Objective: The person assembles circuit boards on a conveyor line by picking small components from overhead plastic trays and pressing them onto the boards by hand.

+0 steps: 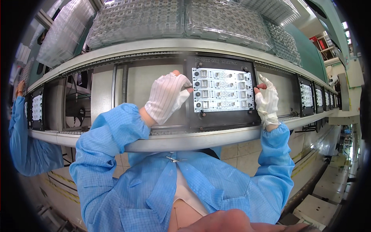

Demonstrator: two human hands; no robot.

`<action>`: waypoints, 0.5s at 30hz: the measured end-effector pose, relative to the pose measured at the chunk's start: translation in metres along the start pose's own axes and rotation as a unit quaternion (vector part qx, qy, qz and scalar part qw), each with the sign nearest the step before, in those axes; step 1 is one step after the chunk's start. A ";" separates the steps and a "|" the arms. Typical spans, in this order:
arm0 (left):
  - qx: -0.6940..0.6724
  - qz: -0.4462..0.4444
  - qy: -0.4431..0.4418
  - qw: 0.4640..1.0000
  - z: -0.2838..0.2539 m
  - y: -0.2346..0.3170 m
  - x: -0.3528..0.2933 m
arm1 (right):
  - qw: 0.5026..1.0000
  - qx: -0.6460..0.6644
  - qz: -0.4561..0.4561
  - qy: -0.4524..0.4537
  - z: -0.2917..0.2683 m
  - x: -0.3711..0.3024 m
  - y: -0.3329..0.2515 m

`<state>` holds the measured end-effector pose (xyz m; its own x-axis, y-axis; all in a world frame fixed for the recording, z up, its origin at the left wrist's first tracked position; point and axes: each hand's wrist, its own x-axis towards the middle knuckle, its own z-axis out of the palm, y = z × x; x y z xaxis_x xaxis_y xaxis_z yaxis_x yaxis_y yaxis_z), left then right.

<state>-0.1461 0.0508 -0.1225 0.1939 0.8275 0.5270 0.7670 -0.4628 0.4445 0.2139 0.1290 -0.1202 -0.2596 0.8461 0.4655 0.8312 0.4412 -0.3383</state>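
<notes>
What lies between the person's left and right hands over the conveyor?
In the head view, the white circuit boards, in four rows on a black plate, lie between the left hand and the right hand.

The circuit-board panel (222, 89) lies on a carrier plate (232, 121) in the conveyor (288, 92), between the far rail (162, 45) at twelve o'clock and the near rail (193, 143) at six. The left hand (167, 97) is at the panel's nine o'clock edge, the right hand (267, 99) at three. Beyond the far rail, toward twelve, stand tray stacks (228, 23). Farther carriers (305, 80) line the conveyor around three o'clock; a co-worker's arm (17, 120) is far off at nine o'clock
</notes>
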 end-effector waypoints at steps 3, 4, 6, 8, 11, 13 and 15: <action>0.001 -0.015 0.010 1.000 -0.002 0.001 0.000 | 1.000 0.012 0.016 0.009 0.005 -0.002 -0.007; 0.007 -0.012 0.005 1.000 0.001 0.002 -0.002 | 0.998 0.043 0.035 0.011 0.006 -0.002 -0.010; -0.012 -0.020 -0.001 1.000 0.002 0.003 0.001 | 0.999 0.037 0.022 0.021 0.007 -0.002 -0.007; -0.060 -0.056 -0.017 0.996 0.002 0.002 0.002 | 0.994 0.092 0.057 -0.001 0.007 -0.003 -0.001; -0.106 -0.049 -0.053 0.992 -0.001 -0.004 0.006 | 0.978 0.185 0.089 -0.033 0.002 0.002 0.001; -0.139 -0.028 -0.052 0.989 -0.001 -0.010 0.008 | 0.960 0.237 0.112 -0.094 -0.005 0.007 -0.007; -0.166 -0.036 -0.107 0.980 -0.004 -0.013 0.013 | 0.946 0.267 0.142 -0.114 -0.010 0.009 -0.002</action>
<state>-0.1560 0.0659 -0.1182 0.2983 0.8927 0.3379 0.5483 -0.4500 0.7049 0.2145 0.1328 -0.1070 -0.2132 0.9688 0.1264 0.5326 0.2237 -0.8163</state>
